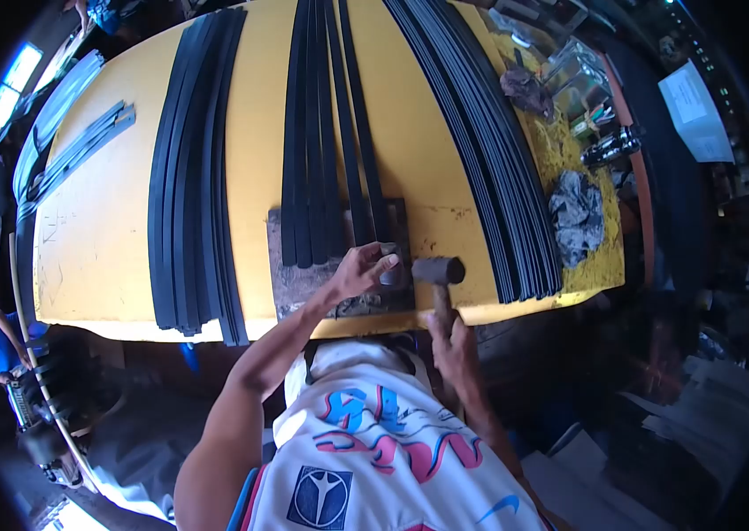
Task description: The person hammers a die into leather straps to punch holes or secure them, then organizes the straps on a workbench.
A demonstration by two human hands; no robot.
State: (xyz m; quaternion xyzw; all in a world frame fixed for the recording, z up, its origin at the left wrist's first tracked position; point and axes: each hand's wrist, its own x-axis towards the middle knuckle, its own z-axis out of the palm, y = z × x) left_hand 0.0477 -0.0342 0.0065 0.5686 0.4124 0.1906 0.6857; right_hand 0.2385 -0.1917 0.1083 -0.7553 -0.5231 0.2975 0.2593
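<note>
Black strips (297, 195) lie across the table (259, 106), near ends on a dark block (288, 296); probably light and pliable, gripped best near those ends. Left hand (358, 271): fingers nearly closed, pinching a small grey tool (389, 273); right hand (457, 347): fingers wrapped around the handle of the hammer (432, 270), likely head-heavy.

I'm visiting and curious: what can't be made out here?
Head view:
Tip of the small tool in the left hand: blurred.
Far ends of the middle black strips: past the top edge.
Gripped part of the hammer: behind the right hand.
Writing on the white sheet: too small.
</note>
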